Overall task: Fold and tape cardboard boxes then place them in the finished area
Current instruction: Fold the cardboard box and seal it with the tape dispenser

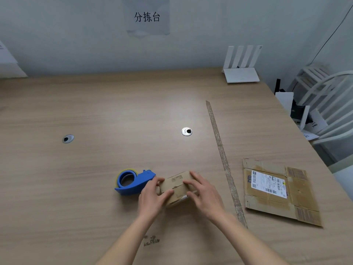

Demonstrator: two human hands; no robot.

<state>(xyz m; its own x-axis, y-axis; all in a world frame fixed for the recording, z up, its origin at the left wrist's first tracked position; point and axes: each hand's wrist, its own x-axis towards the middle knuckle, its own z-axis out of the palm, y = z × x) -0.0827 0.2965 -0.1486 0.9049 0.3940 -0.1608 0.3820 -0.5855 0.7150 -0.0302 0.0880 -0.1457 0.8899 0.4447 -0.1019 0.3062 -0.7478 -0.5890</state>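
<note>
Both my left hand [152, 197] and right hand [205, 194] grip the small box [176, 185], flaps closing; next, tape dispenser [133, 181] at nine o'clock

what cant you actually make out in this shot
All in the head view:
- Small cardboard box: its sides and much of its top are covered by the left hand and right hand; whether it is taped is unclear.
- Shipping label on the flattened cardboard: print too small to read.
- Blue tape dispenser: its near end is hidden behind the left hand.
</note>
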